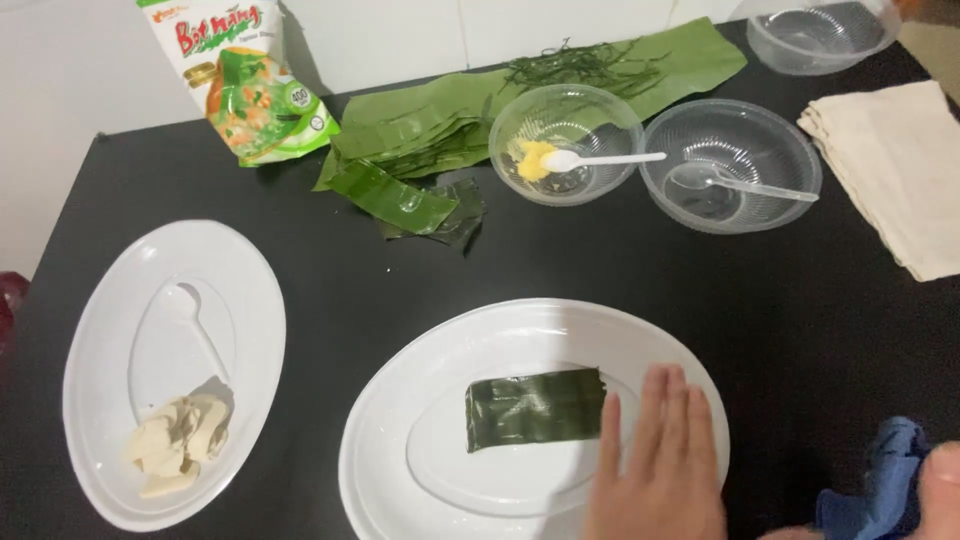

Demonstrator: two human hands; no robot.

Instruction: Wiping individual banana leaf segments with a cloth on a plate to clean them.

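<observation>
A black table (780, 320) fills the view, set against a white wall. On its near middle lies a white oval plate (420, 380), and left of it a second oval plate (110, 330) bearing a plastic spoon (195, 325) and a pile of pale dough pieces (180, 445) at its near end. At the far side a stack of banana leaves (430, 120) spreads across the table, with thin leaf strips (580, 62) on top and a few cut leaf pieces (400, 197) just in front. A folded beige cloth (895, 165) lies at the right edge. A printed flour bag (245, 75) leans against the wall at the far left. Two clear bowls stand side by side: the left bowl (600, 110) holds a yellow filling (533, 160) and a white spoon (600, 159), the right bowl (770, 135) a clear spoon (745, 183); a third bowl (820, 35) sits at the far right corner. A folded leaf parcel (535, 408) lies flat in the middle of the near plate. The left hand (660, 470) rests flat on that plate just right of the parcel, fingers straight and pressed together, the forefinger touching the parcel's end. The right hand (935, 485), mostly out of frame, grips a blue rag (885, 480) at the lower right corner; I cannot tell how its fingers lie.
</observation>
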